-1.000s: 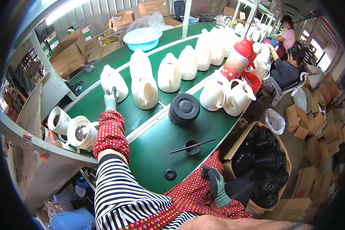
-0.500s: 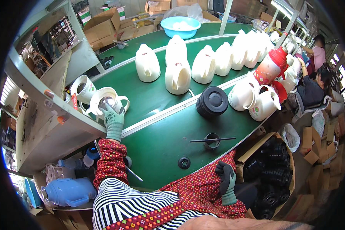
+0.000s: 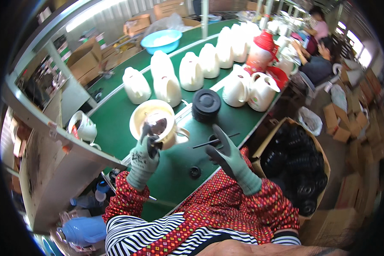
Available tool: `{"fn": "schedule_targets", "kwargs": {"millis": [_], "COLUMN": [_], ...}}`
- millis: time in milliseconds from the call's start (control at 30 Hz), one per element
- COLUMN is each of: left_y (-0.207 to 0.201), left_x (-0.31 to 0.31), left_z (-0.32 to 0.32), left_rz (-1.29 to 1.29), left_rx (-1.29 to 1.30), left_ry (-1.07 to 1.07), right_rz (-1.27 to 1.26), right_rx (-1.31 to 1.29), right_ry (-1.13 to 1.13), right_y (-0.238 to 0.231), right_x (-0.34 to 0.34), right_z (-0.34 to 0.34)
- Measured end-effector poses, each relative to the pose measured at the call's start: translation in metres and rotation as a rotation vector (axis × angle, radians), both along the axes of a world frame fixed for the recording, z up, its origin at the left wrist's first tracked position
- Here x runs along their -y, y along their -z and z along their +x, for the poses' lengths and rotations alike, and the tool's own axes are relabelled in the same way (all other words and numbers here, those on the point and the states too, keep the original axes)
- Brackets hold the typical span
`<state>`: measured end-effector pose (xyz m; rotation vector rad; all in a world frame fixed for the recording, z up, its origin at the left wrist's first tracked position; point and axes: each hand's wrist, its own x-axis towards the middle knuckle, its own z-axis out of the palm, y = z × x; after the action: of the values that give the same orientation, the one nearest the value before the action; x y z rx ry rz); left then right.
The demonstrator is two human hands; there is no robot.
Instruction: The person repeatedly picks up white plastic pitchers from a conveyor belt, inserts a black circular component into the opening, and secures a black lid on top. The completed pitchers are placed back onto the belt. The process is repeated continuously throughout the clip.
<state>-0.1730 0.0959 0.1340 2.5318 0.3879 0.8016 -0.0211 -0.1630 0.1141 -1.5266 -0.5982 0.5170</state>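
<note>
My left hand (image 3: 145, 161), in a green and grey glove, grips a cream thermos shell (image 3: 170, 140) by its rim. The wide round opening is turned up toward me, and shiny metallic material shows inside. To the right of the shell, my right hand (image 3: 232, 158) is gloved and empty, thumb and fingers apart. It hovers beside a thin black rod (image 3: 199, 145) lying across a small black cup, partly hidden behind the fingers. Nearer to me a black ring (image 3: 195, 172) lies on the green bench. Beyond the hands stands a stack of black round bases (image 3: 206, 105).
Several white thermos shells (image 3: 136, 86) stand along the green belt, with a red thermos (image 3: 260, 51) at the right. Another shell (image 3: 84, 127) sits by the left frame post. A carton (image 3: 260, 167) of black parts is at my right; a co-worker (image 3: 318, 64) sits beyond.
My left hand has brought the thermos shell from the far left toward the middle of the bench. My right hand has risen from my lap to above the bench, its fingers opening.
</note>
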Motion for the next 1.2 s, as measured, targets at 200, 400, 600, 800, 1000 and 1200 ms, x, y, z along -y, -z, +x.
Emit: {"fn": "schedule_targets", "kwargs": {"millis": [200, 400, 600, 800, 1000, 1200], "left_y": [-0.022, -0.017, 0.069, 0.097, 0.101, 0.103], "left_x": [0.082, 0.108, 0.072, 0.093, 0.074, 0.046], "left_z": [0.009, 0.014, 0.039, 0.049, 0.027, 0.019], "left_rz": [0.152, -0.078, -1.124, -1.670, -2.163, -2.412], "left_rx": [-0.018, 0.079, -0.174, -0.374, -0.169, 0.149], "left_ry": [0.486, 0.771, 0.370, 0.854, 0.531, 0.236], "right_rz": [-0.084, 0.086, 0.236, 0.127, -0.086, -0.262], "right_rx": [-0.334, -0.349, -0.421, -0.526, -0.266, 0.272], "right_ry": [0.007, 0.108, 0.032, -0.196, -0.498, -0.380], "right_y": [-0.030, -0.004, -0.017, -0.054, -0.027, 0.045], "right_x": [0.004, 0.092, 0.153, 0.111, 0.028, -0.069], "right_z": [0.015, 0.006, 0.008, 0.020, 0.067, 0.136]}}
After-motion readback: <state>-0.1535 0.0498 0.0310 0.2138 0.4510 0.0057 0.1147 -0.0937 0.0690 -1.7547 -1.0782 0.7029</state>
